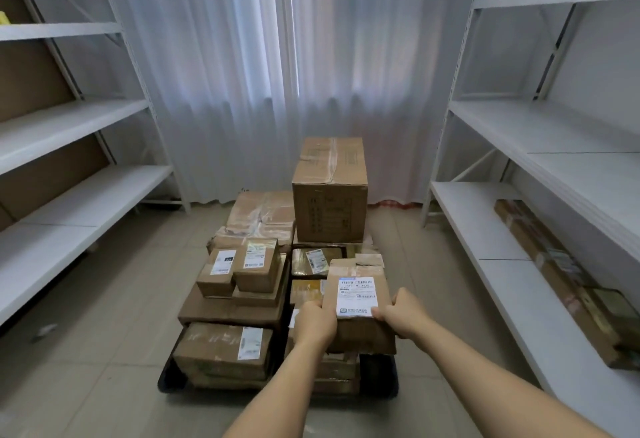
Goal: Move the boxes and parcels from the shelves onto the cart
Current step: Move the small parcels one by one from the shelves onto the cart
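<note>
Gripping a labelled parcel [358, 302] by its sides, left hand [315, 321] and right hand [403, 313] hold it over the cart [166, 380], just above the stacked boxes [235, 302]; next, probably, lowering it flat and letting go.

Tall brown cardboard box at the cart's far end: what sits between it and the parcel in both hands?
In the head view, a dark flat parcel with a white label lies between the tall box and the held parcel.
</note>
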